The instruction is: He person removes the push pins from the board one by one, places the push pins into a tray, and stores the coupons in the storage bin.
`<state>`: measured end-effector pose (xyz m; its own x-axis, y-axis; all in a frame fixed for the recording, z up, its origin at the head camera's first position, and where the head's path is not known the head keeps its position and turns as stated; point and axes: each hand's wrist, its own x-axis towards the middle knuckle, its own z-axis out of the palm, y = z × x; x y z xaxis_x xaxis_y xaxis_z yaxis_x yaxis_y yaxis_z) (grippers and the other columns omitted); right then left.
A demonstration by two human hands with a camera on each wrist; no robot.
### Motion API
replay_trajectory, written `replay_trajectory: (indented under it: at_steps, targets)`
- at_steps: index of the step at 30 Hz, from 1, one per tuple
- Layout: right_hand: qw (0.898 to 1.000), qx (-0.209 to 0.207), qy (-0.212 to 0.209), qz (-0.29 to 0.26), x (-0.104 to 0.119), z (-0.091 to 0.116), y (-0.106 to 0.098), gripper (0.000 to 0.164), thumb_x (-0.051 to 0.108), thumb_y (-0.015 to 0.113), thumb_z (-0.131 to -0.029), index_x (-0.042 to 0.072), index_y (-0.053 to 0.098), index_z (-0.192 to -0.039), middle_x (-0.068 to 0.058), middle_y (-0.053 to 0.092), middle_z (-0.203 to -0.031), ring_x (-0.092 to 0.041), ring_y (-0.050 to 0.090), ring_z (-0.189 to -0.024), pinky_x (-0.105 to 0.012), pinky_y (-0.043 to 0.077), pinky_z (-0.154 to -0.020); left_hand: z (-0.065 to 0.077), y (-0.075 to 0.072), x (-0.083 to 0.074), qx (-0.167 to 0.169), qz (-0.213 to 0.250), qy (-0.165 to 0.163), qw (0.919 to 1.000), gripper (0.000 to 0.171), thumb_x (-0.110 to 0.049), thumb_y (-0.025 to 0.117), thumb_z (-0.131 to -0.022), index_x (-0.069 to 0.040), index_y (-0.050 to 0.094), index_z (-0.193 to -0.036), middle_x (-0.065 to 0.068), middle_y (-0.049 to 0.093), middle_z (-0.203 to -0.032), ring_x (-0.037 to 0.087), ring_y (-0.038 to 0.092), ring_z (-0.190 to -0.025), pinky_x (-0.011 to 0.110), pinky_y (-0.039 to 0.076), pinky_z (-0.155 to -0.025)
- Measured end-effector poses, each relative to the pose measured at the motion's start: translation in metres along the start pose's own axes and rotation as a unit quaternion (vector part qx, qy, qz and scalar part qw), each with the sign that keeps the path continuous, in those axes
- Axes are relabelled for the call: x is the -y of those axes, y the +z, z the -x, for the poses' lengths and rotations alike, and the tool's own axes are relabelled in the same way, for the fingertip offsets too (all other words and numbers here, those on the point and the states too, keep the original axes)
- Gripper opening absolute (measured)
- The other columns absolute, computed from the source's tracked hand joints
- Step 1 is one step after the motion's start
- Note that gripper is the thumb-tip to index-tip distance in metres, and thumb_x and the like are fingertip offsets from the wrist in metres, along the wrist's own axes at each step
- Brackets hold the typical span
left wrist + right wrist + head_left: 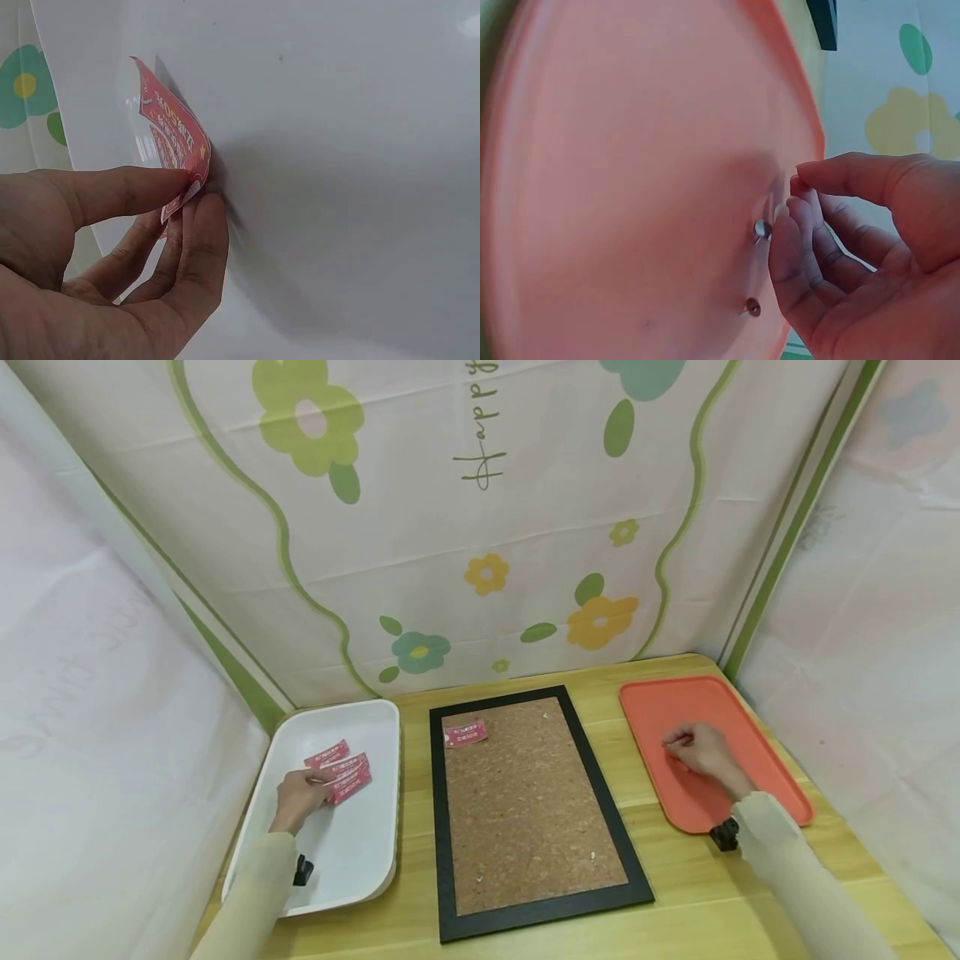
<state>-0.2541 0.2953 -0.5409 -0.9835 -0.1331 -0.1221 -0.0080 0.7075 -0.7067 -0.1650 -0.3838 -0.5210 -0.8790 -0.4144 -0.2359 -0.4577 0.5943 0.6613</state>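
In the white tray (pixel 375 827) my left hand (pixel 298 795) pinches the edge of a red printed coupon (pixel 184 139) between thumb and fingers. The paper bows up from the tray floor. More red coupons (pixel 327 755) lie overlapped just beyond the fingers. Over the red tray (pixel 652 710), my right hand (pixel 701 749) has its thumb and fingertips drawn together, low above the surface. A metal thumbtack (pixel 762 229) shows right by a fingertip, and a second thumbtack (pixel 753 307) lies on the tray nearby. I cannot tell whether the right fingertips hold a tack.
Between the trays lies a cork board (pixel 525 810) in a black frame, on the wooden table (pixel 412 893). A red coupon (pixel 465 734) is at the board's top left corner. Small pale bits sit near its other corners. Printed cloth walls (pixel 420 527) enclose the table.
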Motion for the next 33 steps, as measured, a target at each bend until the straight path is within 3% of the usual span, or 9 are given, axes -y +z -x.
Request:
replay_trajectory:
  at_steps: [8, 13, 17, 24, 33]
  targets:
    - [1.0, 0.001, -0.007, 0.016, -0.008, 0.002, -0.003, 0.022, 0.009, 0.062, -0.101, -0.007, 0.07, -0.113, -0.025, 0.073, -0.101, -0.019, 0.067, -0.073, -0.031, 0.054, -0.057, 0.002, -0.001, 0.001, -0.002, -0.037, 0.002, 0.9993, 0.04, -0.007, 0.072, -0.084, 0.006, 0.071, -0.122, 0.021, 0.074, -0.101, 0.018, 0.063, -0.074, 0.026, 0.048, -0.061]
    - [1.0, 0.001, -0.004, 0.018, -0.01, 0.002, -0.002, 0.022, 0.009, 0.062, -0.1, -0.007, 0.07, -0.113, -0.022, 0.073, -0.097, -0.02, 0.067, -0.073, -0.03, 0.053, -0.056, 0.002, -0.004, 0.003, -0.012, -0.082, 0.023, 0.9963, 0.043, -0.013, 0.076, -0.081, 0.003, 0.072, -0.121, 0.023, 0.074, -0.108, 0.02, 0.063, -0.075, 0.028, 0.044, -0.061]
    - [1.0, 0.0, 0.001, 0.018, -0.011, 0.002, -0.003, 0.021, 0.009, 0.063, -0.1, -0.007, 0.069, -0.112, -0.021, 0.073, -0.094, -0.021, 0.067, -0.072, -0.029, 0.052, -0.055, 0.003, -0.008, 0.004, -0.011, -0.091, 0.03, 0.9953, 0.047, -0.016, 0.079, -0.081, 0.005, 0.069, -0.122, 0.026, 0.072, -0.114, 0.025, 0.065, -0.08, 0.029, 0.045, -0.064]
    - [1.0, 0.011, 0.009, 0.02, -0.011, -0.001, -0.009, 0.026, 0.013, 0.062, -0.101, -0.008, 0.065, -0.117, -0.022, 0.072, -0.097, -0.02, 0.066, -0.071, -0.032, 0.053, -0.056, 0.001, -0.013, -0.001, -0.014, -0.072, 0.027, 0.9969, 0.058, -0.016, 0.08, -0.083, 0.008, 0.061, -0.132, 0.03, 0.067, -0.125, 0.04, 0.064, -0.105, 0.039, 0.05, -0.077]
    - [0.998, -0.004, -0.013, 0.057, 0.001, -0.013, -0.022, 0.032, 0.019, 0.06, -0.102, -0.007, 0.066, -0.12, -0.027, 0.07, -0.11, -0.027, 0.069, -0.084, -0.035, 0.056, -0.068, 0.003, -0.01, -0.021, -0.029, -0.049, 0.089, 0.9944, 0.045, -0.015, 0.075, -0.089, 0.005, 0.066, -0.128, 0.027, 0.071, -0.118, 0.033, 0.067, -0.096, 0.027, 0.048, -0.069]
